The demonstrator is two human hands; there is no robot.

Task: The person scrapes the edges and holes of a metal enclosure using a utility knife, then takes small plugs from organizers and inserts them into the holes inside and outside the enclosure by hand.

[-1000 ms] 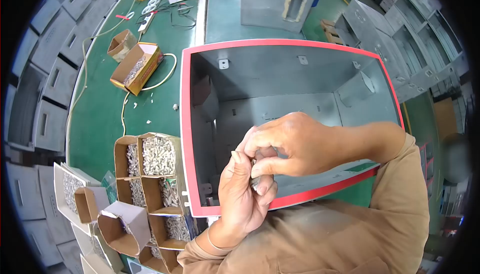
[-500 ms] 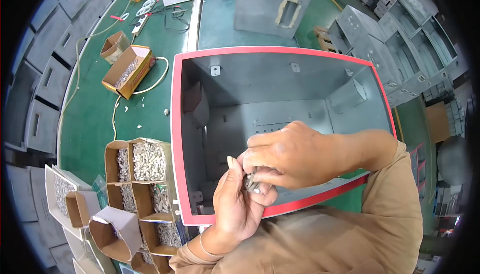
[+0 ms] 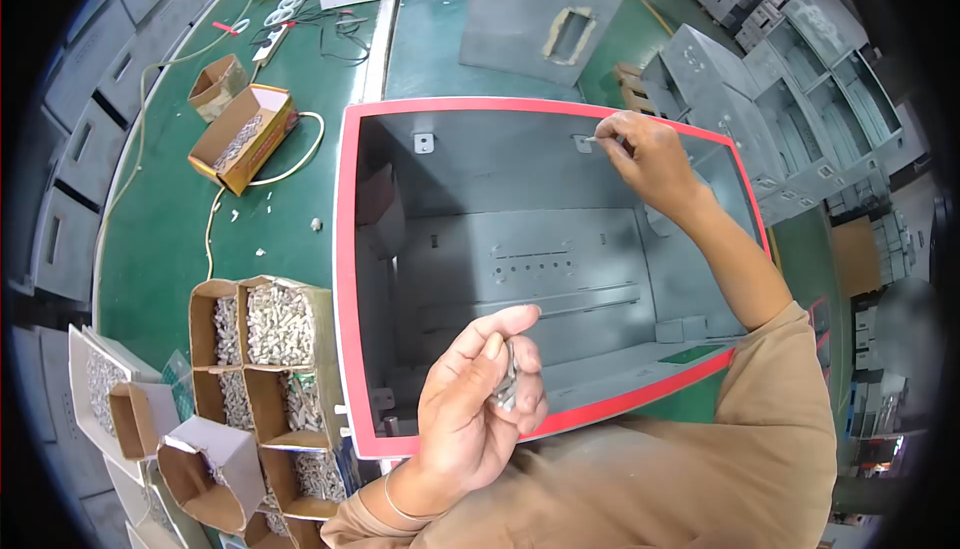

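Observation:
A grey metal box (image 3: 520, 164) with a red rim (image 3: 480, 105) lies with its open side toward me. My left hand (image 3: 460, 404) is half closed at the near rim, holding several small grey fastener-like pieces (image 3: 507, 384) in its curled fingers. My right hand (image 3: 650, 161) is over the far right part of the box. Its thumb and finger pinch a small pale pin-like piece (image 3: 593, 139) against a small tab (image 3: 580, 146) on the far inner wall. A similar tab (image 3: 424, 144) sits farther left, away from both hands.
A divided cardboard box (image 3: 262, 369) of small fasteners stands left of the metal box. A yellow carton (image 3: 245, 144) lies farther up the green table (image 3: 150, 249), with loose pieces and a cable near it. Another grey box (image 3: 530, 34) stands beyond.
My right hand has left my left hand and moved up and right to the far wall's tab, carrying a small piece. My left hand stays near the front rim, its pieces more exposed.

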